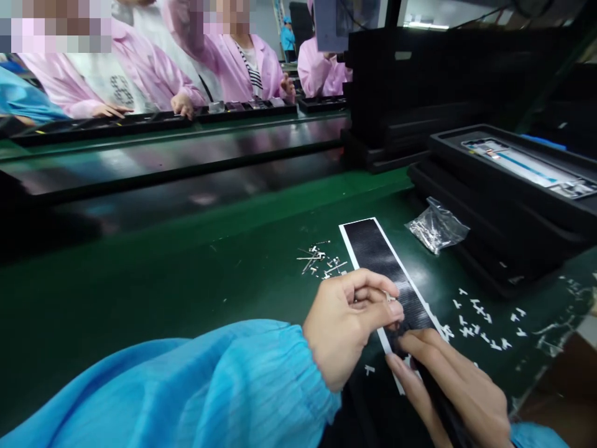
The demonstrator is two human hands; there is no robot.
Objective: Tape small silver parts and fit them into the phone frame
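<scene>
1. Blue sleeve (224, 379) is closest to the camera, over the green worktop (209, 286).
2. Loose pile of tiny metal parts (317, 255) just beyond the left hand (345, 326); that hand's fingers are curled, tips together on what looks like a small pale bit (388, 298).
3. Black strip (375, 246) with white edges lies on the worktop, running down under both hands.
4. Clear bag (436, 229) sits right of it.
5. Right hand (461, 379) is at the strip's near end, thumb and fingers slightly apart, can't tell if they're gripping anything.
6. White scraps (505, 343) scattered further right.
</scene>
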